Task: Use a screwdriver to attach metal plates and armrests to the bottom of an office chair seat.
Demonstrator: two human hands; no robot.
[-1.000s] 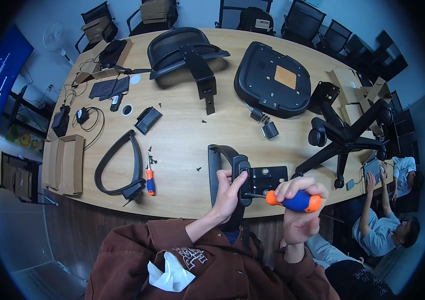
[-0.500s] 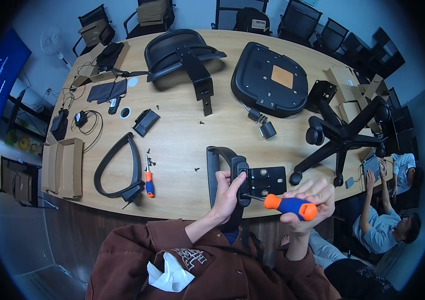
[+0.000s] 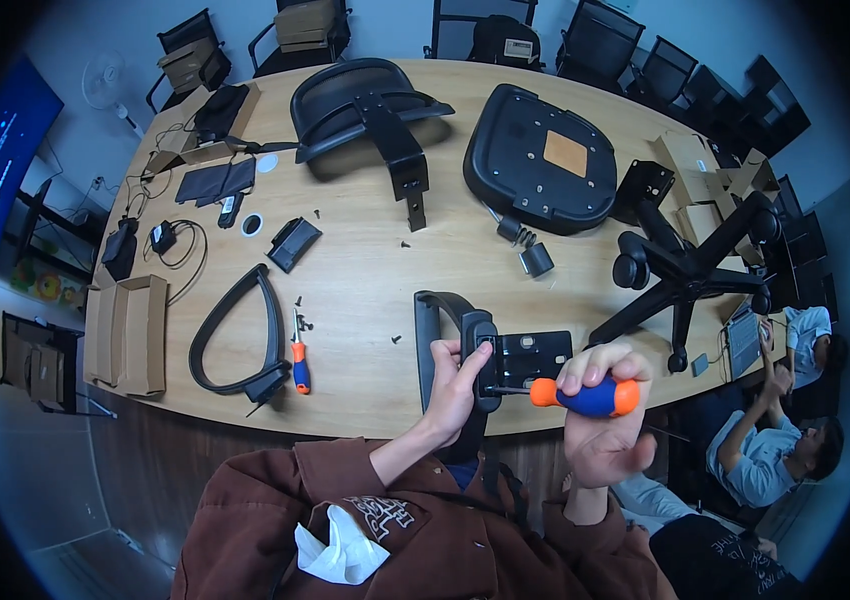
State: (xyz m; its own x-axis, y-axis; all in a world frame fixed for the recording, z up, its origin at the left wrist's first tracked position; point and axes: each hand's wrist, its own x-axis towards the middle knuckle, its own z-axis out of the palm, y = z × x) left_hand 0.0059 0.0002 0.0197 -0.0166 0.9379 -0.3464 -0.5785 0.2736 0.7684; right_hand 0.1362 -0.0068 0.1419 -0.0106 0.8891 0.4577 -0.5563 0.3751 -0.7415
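At the near edge of the desk (image 3: 360, 390), the armrest (image 3: 477, 325) is clasped by the left grip (image 3: 455, 395), while the screwdriver (image 3: 593, 402), just levelled, is held by the right grip (image 3: 603, 435), fingers curled, thumb now clear, suggesting turning.

Armrest (image 3: 480, 327) central; screwdriver (image 3: 593, 401) to right.

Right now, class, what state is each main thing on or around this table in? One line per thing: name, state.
Left hand, gripping the held armrest
Right hand, gripping the held screwdriver
Held screwdriver, shaft directed at the held armrest
Second screwdriver, lying on the table
Looped armrest, lying down
Seat, underside up
Wheeled base, castors fitted
Cardboard box, open
Screen, lit
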